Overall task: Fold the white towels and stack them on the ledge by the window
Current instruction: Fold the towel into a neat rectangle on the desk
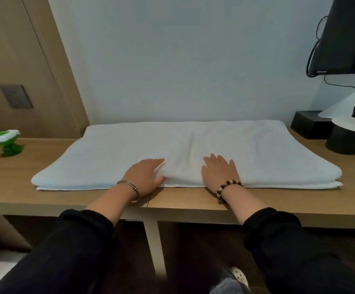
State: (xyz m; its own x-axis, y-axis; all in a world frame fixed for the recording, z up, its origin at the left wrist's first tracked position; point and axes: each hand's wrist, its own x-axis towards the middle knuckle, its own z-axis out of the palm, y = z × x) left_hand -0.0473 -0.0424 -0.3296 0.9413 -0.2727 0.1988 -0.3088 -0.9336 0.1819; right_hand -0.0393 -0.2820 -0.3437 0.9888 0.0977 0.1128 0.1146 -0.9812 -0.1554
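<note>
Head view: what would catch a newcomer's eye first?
A white towel, folded in layers, spans the wooden ledge at centre. The left hand and right hand rest on its near edge. A green toy stands far left, a black tissue holder far right.

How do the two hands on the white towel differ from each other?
The left hand wears a thin metal bangle; the right hand wears a brown-and-white bead bracelet. The left hand's fingers point sideways toward the right hand, whose spread fingers point toward the wall. The left hand's fingertips sink into a raised fold; the right hand lies flat. Both rest near the front edge of the folded white towel on the wooden ledge.
</note>
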